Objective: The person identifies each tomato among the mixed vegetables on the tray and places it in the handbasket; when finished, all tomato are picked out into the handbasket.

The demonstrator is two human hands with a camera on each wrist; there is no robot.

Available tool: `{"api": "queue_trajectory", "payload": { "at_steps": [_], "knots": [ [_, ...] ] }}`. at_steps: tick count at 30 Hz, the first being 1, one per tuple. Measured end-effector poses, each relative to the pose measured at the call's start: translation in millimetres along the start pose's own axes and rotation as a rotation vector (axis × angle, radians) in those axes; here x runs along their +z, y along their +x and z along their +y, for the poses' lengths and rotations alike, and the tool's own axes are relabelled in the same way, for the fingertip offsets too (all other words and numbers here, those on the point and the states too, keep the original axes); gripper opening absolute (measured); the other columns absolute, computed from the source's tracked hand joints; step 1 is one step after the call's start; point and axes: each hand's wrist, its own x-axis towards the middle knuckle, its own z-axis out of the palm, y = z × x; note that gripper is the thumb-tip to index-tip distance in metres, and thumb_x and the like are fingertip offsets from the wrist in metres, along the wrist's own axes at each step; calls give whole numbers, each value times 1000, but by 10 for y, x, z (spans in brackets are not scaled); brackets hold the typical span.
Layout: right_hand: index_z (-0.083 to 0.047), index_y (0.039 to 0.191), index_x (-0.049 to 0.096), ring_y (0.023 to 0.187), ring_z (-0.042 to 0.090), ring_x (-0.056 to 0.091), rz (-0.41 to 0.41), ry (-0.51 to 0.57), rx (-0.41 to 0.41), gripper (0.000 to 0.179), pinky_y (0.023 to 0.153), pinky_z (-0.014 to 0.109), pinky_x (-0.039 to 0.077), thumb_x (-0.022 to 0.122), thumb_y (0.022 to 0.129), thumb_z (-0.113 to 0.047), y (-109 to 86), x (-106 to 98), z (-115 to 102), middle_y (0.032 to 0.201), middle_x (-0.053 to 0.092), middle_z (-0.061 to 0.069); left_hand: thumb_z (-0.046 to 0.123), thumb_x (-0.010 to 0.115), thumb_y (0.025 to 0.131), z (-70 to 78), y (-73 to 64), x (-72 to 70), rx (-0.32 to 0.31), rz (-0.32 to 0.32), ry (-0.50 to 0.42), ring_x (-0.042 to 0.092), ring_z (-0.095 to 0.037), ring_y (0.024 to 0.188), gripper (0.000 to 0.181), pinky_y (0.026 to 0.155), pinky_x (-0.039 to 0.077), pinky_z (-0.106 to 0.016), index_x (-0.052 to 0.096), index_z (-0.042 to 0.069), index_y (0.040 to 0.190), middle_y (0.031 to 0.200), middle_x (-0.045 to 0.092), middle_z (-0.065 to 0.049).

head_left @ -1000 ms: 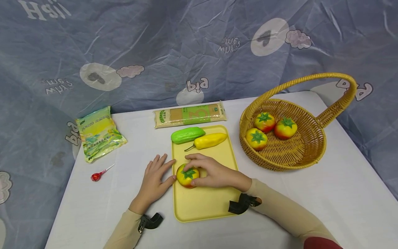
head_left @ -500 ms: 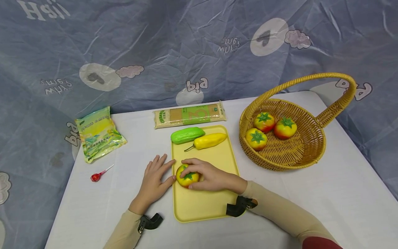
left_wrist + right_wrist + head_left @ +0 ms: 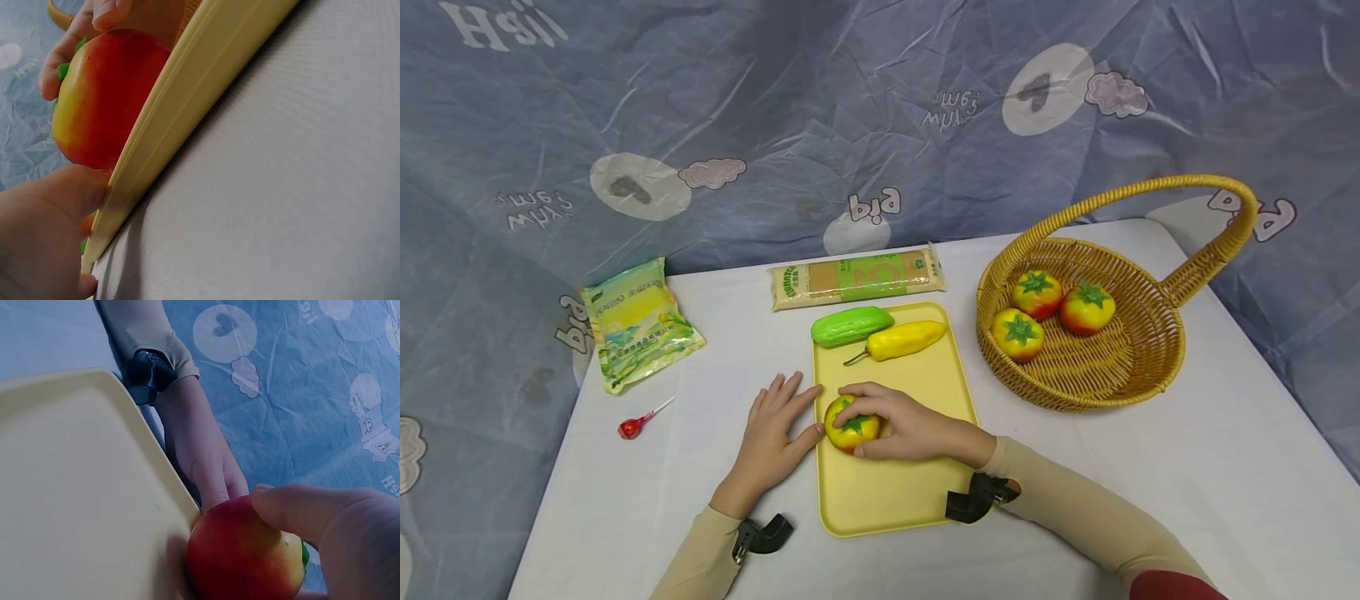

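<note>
A yellow-and-red toy tomato (image 3: 842,435) with a green leafy top sits at the left side of the yellow tray (image 3: 887,504). My right hand (image 3: 910,427) grips it from the right, fingers over the top and thumb on the near side; in the right wrist view the thumb lies on the tomato's red and yellow skin (image 3: 240,556). With fingers spread, my left hand (image 3: 771,446) rests at the tray's left edge, its thumb tip beside the tomato. At the tray's far end lie a green toy cucumber (image 3: 852,327) and a yellow toy pepper (image 3: 907,340).
A wicker basket (image 3: 1075,403) with a tall handle stands at the right, holding three more toy tomatoes (image 3: 1037,296). Behind the tray lies a long noodle packet (image 3: 857,278). At the left are a yellow-green bag (image 3: 640,325) and a red lollipop (image 3: 631,427).
My right hand has shifted slightly left and toward me, its fingers settling closer round the tomato. My left hand and the other things have stayed in place.
</note>
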Motion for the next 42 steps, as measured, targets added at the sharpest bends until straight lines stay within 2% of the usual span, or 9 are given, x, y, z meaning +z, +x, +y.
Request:
{"api": "queue_trajectory", "payload": {
  "at_steps": [24,42],
  "knots": [
    [-16,125,70,141,34,49,9,0,2,35,114,49,45,75,90,-18,-9,-10,-37,155,46,19,35,70,93,-13,-6,0,2,3,-4,27,-46,153,54,121,18,-69,60,17,144,161,42,-18],
    [-18,119,73,134,34,55,93,-108,-10,34,108,49,50,82,86,-19,-66,-170,-19,145,53,19,36,71,93,-6,-5,5,4,2,7,27,-46,153,54,120,19,-70,60,17,143,161,42,-18]
  ]
}}
